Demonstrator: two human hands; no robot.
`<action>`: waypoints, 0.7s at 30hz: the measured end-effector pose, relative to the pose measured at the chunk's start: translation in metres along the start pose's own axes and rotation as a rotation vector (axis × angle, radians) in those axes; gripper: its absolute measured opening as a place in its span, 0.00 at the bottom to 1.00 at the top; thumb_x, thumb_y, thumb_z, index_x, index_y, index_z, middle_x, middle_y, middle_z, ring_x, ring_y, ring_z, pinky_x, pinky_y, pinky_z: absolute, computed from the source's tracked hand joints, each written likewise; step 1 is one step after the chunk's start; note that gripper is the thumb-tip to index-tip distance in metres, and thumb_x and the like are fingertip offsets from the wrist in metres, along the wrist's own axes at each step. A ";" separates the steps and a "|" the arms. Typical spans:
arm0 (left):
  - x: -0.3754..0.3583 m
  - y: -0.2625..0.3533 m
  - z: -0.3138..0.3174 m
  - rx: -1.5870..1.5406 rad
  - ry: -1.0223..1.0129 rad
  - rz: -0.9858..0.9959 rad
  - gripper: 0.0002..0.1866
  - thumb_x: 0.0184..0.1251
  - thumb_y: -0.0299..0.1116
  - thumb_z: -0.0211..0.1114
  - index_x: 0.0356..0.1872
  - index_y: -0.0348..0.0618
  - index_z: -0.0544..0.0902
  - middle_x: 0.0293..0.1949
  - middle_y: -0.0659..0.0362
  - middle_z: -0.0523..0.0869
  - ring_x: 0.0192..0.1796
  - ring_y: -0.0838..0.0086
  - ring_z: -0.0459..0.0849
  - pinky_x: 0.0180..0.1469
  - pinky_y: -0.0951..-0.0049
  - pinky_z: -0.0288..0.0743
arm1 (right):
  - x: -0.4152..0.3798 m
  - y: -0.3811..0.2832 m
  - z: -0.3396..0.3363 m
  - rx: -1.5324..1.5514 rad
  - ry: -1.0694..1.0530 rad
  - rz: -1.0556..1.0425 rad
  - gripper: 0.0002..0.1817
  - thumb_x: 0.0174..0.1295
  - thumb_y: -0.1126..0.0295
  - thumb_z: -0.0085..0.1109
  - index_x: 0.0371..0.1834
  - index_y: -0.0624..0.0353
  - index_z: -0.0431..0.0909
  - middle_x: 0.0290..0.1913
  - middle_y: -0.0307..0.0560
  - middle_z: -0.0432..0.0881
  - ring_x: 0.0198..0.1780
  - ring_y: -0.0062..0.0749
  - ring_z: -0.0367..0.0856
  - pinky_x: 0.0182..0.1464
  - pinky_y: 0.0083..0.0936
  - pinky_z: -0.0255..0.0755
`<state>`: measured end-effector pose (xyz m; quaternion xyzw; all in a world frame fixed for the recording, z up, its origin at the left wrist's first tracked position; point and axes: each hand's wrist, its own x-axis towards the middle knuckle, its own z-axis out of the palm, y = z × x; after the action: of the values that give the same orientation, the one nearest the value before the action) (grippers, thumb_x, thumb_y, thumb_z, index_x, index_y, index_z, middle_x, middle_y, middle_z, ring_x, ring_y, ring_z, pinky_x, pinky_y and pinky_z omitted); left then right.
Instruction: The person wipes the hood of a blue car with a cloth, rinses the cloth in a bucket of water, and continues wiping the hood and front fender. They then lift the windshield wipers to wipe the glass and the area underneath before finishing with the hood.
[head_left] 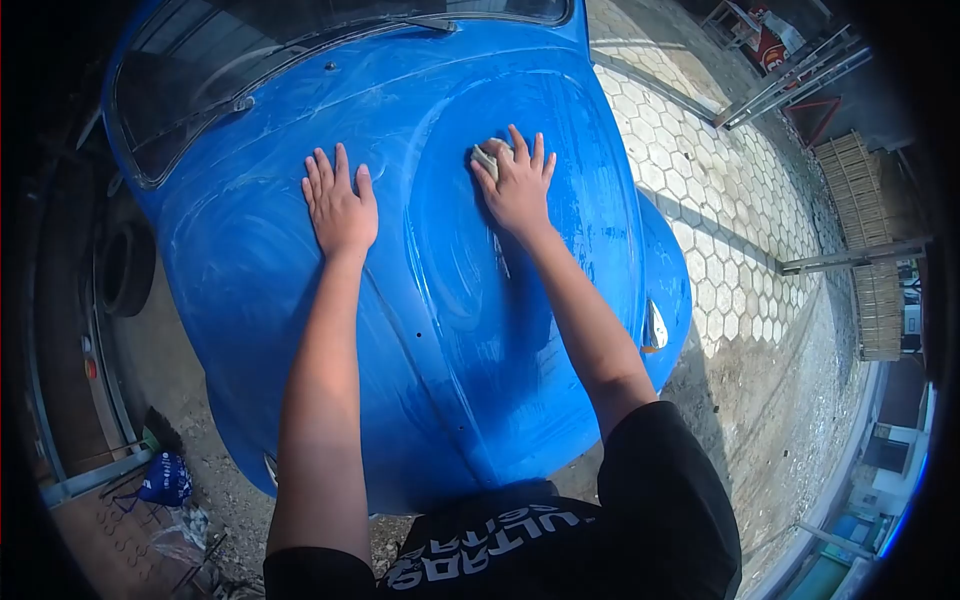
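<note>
My left hand (340,205) lies flat on the blue car hood (390,265), its fingers stretched out and nothing under them that shows. Farther right, my right hand (518,185) presses a crumpled pale cloth (490,155) against the hood. Part of the cloth is hidden beneath the fingers. Around my right hand the paint looks wet and glossy, with whitish streaks. Hazy swirl marks cover the duller paint near my left hand.
The windshield (250,70) with its wipers (235,105) is beyond the hood. A headlight (655,327) sits at the right fender. Hexagonal paving (720,230) lies to the right, with metal posts (850,257). On the left are a tire (128,268) and a blue bag (165,478).
</note>
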<state>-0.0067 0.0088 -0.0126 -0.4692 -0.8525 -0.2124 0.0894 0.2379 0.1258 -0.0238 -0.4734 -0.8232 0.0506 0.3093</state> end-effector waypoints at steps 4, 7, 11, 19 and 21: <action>0.000 -0.001 0.002 -0.037 -0.001 0.010 0.35 0.90 0.55 0.40 0.88 0.49 0.62 0.89 0.46 0.55 0.92 0.56 0.47 0.91 0.55 0.36 | 0.049 -0.033 0.026 0.061 -0.034 0.024 0.22 0.79 0.45 0.56 0.66 0.41 0.84 0.78 0.48 0.75 0.84 0.76 0.57 0.82 0.78 0.44; 0.002 -0.002 0.005 -0.034 -0.003 0.000 0.34 0.90 0.54 0.40 0.88 0.49 0.62 0.89 0.47 0.55 0.92 0.57 0.46 0.91 0.56 0.35 | -0.032 -0.077 -0.001 0.239 -0.168 -0.225 0.19 0.78 0.49 0.60 0.65 0.41 0.84 0.74 0.45 0.78 0.83 0.68 0.61 0.84 0.72 0.47; 0.002 -0.004 0.007 -0.030 -0.002 -0.008 0.34 0.90 0.54 0.40 0.88 0.50 0.62 0.90 0.48 0.55 0.92 0.57 0.46 0.92 0.56 0.34 | -0.179 -0.082 -0.072 0.227 -0.341 -0.307 0.18 0.75 0.51 0.66 0.64 0.40 0.84 0.74 0.44 0.77 0.85 0.67 0.59 0.84 0.72 0.47; 0.001 -0.003 0.008 -0.033 0.026 0.006 0.34 0.90 0.53 0.39 0.88 0.49 0.62 0.89 0.47 0.56 0.92 0.58 0.47 0.92 0.56 0.35 | -0.285 -0.053 -0.104 0.073 -0.453 -0.260 0.19 0.73 0.48 0.67 0.63 0.34 0.85 0.84 0.48 0.66 0.88 0.72 0.48 0.83 0.77 0.42; 0.001 -0.004 0.007 -0.043 0.030 0.007 0.32 0.91 0.50 0.39 0.87 0.49 0.63 0.89 0.47 0.57 0.91 0.56 0.48 0.91 0.55 0.36 | -0.227 -0.077 -0.078 0.058 -0.344 -0.193 0.19 0.74 0.47 0.66 0.64 0.35 0.85 0.85 0.52 0.64 0.88 0.73 0.48 0.84 0.76 0.40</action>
<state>-0.0102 0.0112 -0.0197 -0.4707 -0.8447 -0.2372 0.0931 0.3058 -0.1165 -0.0374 -0.3678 -0.9036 0.1246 0.1809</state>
